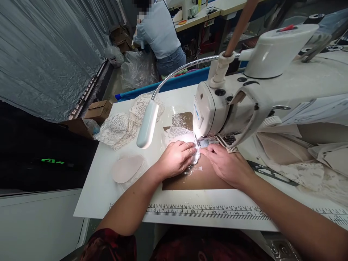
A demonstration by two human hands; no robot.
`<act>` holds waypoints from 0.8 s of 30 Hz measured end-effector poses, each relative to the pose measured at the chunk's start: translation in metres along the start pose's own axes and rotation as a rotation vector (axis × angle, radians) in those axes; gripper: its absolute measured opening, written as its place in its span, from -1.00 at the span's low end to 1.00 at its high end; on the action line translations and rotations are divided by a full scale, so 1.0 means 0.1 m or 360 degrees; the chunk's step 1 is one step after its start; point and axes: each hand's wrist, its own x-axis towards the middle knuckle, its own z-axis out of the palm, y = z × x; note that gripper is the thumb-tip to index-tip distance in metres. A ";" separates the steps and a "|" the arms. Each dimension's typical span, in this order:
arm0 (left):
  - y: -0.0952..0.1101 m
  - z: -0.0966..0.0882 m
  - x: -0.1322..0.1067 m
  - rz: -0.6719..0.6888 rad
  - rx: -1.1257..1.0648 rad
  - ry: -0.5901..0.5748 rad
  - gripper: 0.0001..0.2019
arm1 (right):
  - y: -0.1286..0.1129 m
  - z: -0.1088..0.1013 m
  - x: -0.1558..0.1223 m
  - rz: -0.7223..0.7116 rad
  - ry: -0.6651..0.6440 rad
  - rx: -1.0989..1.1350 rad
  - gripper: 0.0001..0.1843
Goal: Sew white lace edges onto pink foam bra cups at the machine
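Note:
A white sewing machine (pixel 244 94) stands on the white table (pixel 100 181), its needle area lit by a gooseneck lamp (pixel 147 124). My left hand (pixel 176 157) rests with curled fingers on a piece of white lace (pixel 176 133) just left of the presser foot (pixel 204 142). My right hand (pixel 227 164) pinches the same lace at the foot from the right. Both hands lie over a brown plate (pixel 195 179) set in the table.
A beige foam cup (pixel 127 168) lies to the left, a pile of lace pieces (pixel 119 127) behind it. Beige and lace fabric (pixel 304 159) heaps at the right. A ruler strip (pixel 206 210) runs along the front edge. Another person (pixel 163 32) works at the back.

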 end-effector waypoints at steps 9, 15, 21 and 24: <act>-0.04 -0.05 -0.03 0.0106 -0.0185 0.0109 -0.76 | 0.09 0.06 -0.06 -0.0325 -0.0005 0.0356 -0.61; 0.01 -0.01 -0.01 -0.0043 0.0035 -0.0018 -0.69 | 0.07 0.04 -0.06 -0.0316 0.0020 0.0320 -0.69; 0.05 0.05 0.01 -0.0157 0.0149 -0.0004 -0.66 | 0.08 0.07 -0.07 -0.0280 0.0034 0.0329 -0.68; 0.05 0.06 0.01 -0.0163 0.0142 -0.0007 -0.68 | 0.07 0.06 -0.07 -0.0277 0.0037 0.0352 -0.68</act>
